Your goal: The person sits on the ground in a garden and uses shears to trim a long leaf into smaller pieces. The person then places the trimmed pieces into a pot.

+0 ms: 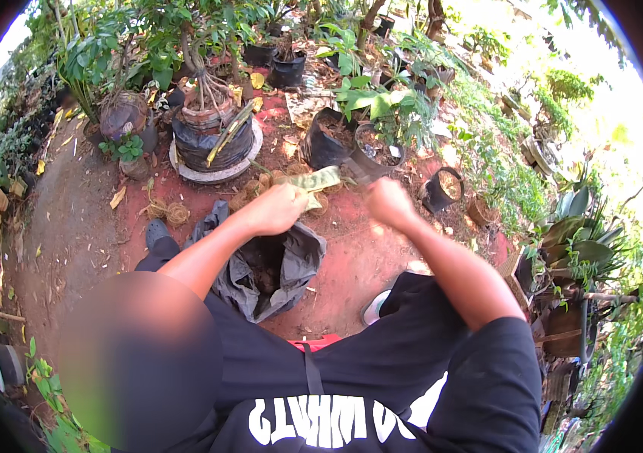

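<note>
My left hand grips a pale green mottled leaf piece, which looks like a snake plant cutting, pointing right. In my fist, to the right of the leaf, my right hand holds a motion-blurred blade, apparently a knife. Its tip points up and left, close to the leaf's end; whether they touch I cannot tell. Below my left hand stands an opened black plastic bag with dark contents, probably soil. Brown fibre balls lie behind the leaf, partly hidden by it and my hand.
A tree with exposed roots grows in a black-wrapped pot on a pale round base. Ahead stand a black grow bag and a small black pot. Two fibre balls lie near my left shoe. Potted plants line the right.
</note>
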A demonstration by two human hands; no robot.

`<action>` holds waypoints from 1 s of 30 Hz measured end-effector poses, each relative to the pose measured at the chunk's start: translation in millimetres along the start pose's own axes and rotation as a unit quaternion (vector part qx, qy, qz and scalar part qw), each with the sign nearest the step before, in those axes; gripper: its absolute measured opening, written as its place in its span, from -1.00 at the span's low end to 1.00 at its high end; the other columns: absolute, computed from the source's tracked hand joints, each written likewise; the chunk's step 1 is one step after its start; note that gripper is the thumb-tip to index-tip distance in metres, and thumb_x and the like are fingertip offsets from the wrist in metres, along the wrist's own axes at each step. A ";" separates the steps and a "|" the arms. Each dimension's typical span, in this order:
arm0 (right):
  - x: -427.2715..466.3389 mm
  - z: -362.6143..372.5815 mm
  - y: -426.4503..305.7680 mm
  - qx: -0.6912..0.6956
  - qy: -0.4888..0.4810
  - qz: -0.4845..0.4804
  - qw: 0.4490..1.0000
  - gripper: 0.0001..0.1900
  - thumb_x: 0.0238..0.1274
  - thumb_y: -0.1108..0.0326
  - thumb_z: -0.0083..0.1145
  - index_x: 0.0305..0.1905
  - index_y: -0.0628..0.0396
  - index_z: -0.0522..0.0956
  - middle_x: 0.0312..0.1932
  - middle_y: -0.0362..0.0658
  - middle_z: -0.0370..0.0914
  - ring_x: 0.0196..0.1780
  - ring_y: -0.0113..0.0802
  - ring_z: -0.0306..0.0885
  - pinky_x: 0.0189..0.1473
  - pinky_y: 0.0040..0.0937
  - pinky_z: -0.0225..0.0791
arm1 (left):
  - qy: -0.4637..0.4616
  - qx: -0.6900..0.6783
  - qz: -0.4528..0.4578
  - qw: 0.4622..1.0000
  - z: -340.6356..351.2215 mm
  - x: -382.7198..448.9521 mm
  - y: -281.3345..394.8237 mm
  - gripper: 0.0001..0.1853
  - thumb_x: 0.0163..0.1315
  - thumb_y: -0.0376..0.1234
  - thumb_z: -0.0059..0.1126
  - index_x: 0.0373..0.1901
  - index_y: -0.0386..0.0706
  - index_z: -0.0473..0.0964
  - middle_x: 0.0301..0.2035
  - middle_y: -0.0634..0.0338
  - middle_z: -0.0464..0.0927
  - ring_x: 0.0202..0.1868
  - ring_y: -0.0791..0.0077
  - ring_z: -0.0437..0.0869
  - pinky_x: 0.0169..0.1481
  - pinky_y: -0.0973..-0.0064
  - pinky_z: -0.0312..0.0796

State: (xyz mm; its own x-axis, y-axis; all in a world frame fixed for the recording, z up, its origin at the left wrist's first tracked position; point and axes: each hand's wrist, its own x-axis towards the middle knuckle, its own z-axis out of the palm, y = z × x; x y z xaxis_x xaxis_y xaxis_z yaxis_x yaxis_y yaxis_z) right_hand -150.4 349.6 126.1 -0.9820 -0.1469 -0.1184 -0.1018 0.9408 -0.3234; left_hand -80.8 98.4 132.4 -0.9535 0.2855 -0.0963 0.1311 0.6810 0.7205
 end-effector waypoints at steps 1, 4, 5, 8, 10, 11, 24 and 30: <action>9.9 -13.7 12.8 -0.022 0.019 0.034 0.999 -0.64 0.37 0.11 0.18 -0.15 0.25 0.71 -0.20 0.24 0.71 -0.07 0.15 0.73 0.00 0.01 0.58 | 0.006 0.021 0.010 1.000 1.4 -2.8 -0.7 -0.62 0.39 -0.24 -0.19 -0.23 -0.41 0.52 -0.26 -0.34 0.59 -0.12 -0.26 0.62 -0.01 0.01 0.41; 14.2 -30.5 46.2 0.049 -0.052 0.000 0.997 -0.48 0.47 -0.04 0.12 -0.32 0.32 0.64 -0.50 0.05 0.66 -0.40 -0.09 0.72 -0.28 -0.13 0.59 | 0.092 -0.058 -0.008 0.994 -7.6 -0.4 -12.1 -0.60 0.53 -0.17 -0.15 -0.11 -0.38 0.50 -0.26 -0.09 0.63 -0.16 0.20 0.61 0.00 0.23 0.42; 12.2 -33.3 54.3 0.126 -0.134 0.055 0.981 -0.46 0.47 -0.07 0.12 -0.35 0.30 0.62 -0.56 -0.03 0.62 -0.50 -0.21 0.70 -0.37 -0.19 0.57 | 0.129 -0.090 -0.018 0.987 -9.5 3.1 -17.1 -0.59 0.57 -0.15 -0.15 -0.13 -0.39 0.46 -0.28 0.02 0.64 -0.20 0.39 0.58 -0.01 0.29 0.41; 9.1 -23.7 51.3 0.245 -0.185 -0.009 0.952 -0.47 0.51 -0.07 0.09 -0.35 0.27 0.59 -0.63 -0.15 0.52 -0.65 -0.39 0.56 -0.52 -0.34 0.48 | 0.128 -0.146 0.000 0.981 -5.8 14.4 -29.9 -0.54 0.55 -0.10 -0.05 0.00 -0.39 0.53 -0.28 0.10 0.65 -0.18 0.43 0.60 -0.01 0.34 0.43; 6.1 -18.8 38.7 0.315 -0.231 -0.052 0.919 -0.48 0.54 -0.03 0.05 -0.34 0.28 0.59 -0.61 -0.17 0.52 -0.63 -0.41 0.53 -0.55 -0.39 0.45 | 0.104 -0.175 0.007 0.979 1.0 21.1 -33.9 -0.58 0.52 -0.14 0.00 -0.02 -0.39 0.57 -0.31 0.17 0.66 -0.23 0.39 0.65 -0.05 0.35 0.46; 2.9 -16.4 30.8 0.348 -0.243 -0.066 0.903 -0.49 0.56 -0.01 0.04 -0.33 0.29 0.59 -0.61 -0.18 0.52 -0.62 -0.43 0.52 -0.57 -0.41 0.44 | 0.117 -0.196 0.041 0.973 5.3 23.5 -33.8 -0.60 0.52 -0.16 -0.01 -0.05 -0.37 0.58 -0.33 0.20 0.65 -0.25 0.42 0.64 -0.07 0.38 0.45; -20.0 -23.6 -49.5 0.591 -0.226 -0.138 0.762 -0.78 0.32 0.38 0.34 -0.11 0.06 0.46 -0.49 -0.40 0.30 -0.57 -0.65 0.23 -0.57 -0.58 0.14 | -0.080 -0.423 0.051 0.901 4.6 10.5 -8.7 -0.79 0.20 -0.30 -0.02 -0.40 -0.26 0.51 -0.40 0.24 0.51 -0.33 0.50 0.46 -0.11 0.51 0.34; -11.0 -21.7 -61.4 0.621 -0.182 -0.083 0.758 -0.84 0.36 0.45 0.24 -0.27 0.05 0.43 -0.58 -0.34 0.37 -0.60 -0.63 0.25 -0.59 -0.54 0.14 | -0.095 -0.307 0.065 0.945 3.1 8.9 -5.3 -0.73 0.31 -0.33 0.01 -0.59 -0.19 0.43 -0.53 0.40 0.47 -0.42 0.70 0.40 -0.24 0.59 0.28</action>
State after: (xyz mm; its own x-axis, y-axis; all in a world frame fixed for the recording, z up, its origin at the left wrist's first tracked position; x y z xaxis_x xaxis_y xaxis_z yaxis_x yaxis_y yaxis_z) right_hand -136.8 300.1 167.6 -0.8405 -0.5187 -0.1563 0.2296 -0.0797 -0.9700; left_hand -89.1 99.4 125.5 -0.8665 0.4957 -0.0591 0.0062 0.1290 0.9916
